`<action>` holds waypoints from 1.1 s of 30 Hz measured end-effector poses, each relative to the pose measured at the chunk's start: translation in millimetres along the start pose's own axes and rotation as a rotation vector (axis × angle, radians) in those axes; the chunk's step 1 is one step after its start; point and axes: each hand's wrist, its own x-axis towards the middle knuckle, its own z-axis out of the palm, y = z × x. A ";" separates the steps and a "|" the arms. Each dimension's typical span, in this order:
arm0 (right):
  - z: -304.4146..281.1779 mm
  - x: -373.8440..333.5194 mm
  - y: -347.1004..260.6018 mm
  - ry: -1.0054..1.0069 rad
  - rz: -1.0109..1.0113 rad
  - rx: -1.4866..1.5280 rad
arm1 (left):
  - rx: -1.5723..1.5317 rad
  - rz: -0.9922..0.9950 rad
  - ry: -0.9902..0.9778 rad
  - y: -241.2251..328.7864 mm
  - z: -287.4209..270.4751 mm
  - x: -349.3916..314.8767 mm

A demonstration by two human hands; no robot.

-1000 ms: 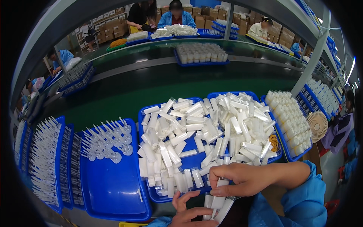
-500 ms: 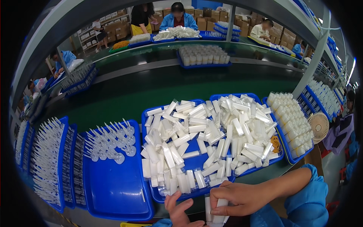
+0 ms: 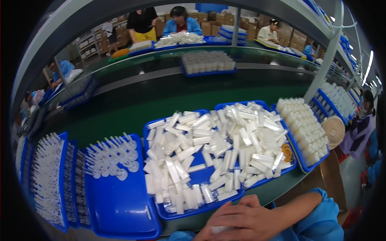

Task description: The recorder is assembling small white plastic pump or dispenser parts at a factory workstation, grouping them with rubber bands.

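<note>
Close to my body, just off the near edge of the middle blue tray (image 3: 169, 215), my two hands are pressed together. My right hand (image 3: 255, 221) is closed over white wrapped packets (image 3: 219, 229), of which only a pale end shows between the palms. My left hand (image 3: 210, 229) is wrapped round the same packets from the other side, its fingers partly covered by the right. Loose white packets in clear film (image 3: 173, 172) fill the tray in front, with some blue bottom showing between them. More such packets (image 3: 263, 160) heap up in the adjoining tray on the right.
On the left, a blue tray (image 3: 120, 213) carries clear plastic stemmed pieces (image 3: 116, 156) at its far end; stacked trays (image 3: 48, 180) stand beside it. Yellow rubber bands (image 3: 286, 152), a tray of upright white bundles (image 3: 301, 128) and a small fan (image 3: 333, 131) are right. Co-workers sit across the green belt (image 3: 161, 90).
My left hand, fingers spread before, has come against the right and closed on the packets. The right hand now covers most of them. The whole view has shifted slightly.
</note>
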 end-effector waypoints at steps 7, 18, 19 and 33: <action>10.9 -17.7 3.8 -0.072 -0.111 -0.349 | 0.094 -0.155 -0.033 2.6 -7.9 6.1; -92.9 -89.6 87.3 0.165 0.716 -0.966 | -0.069 -0.106 -0.069 8.0 -3.4 8.2; -103.0 -105.5 97.2 0.161 0.820 -1.032 | -0.059 -0.117 -0.095 7.6 -4.7 7.7; -122.7 -127.2 136.5 0.150 0.921 -1.070 | 0.033 -0.054 0.074 10.3 -5.0 6.0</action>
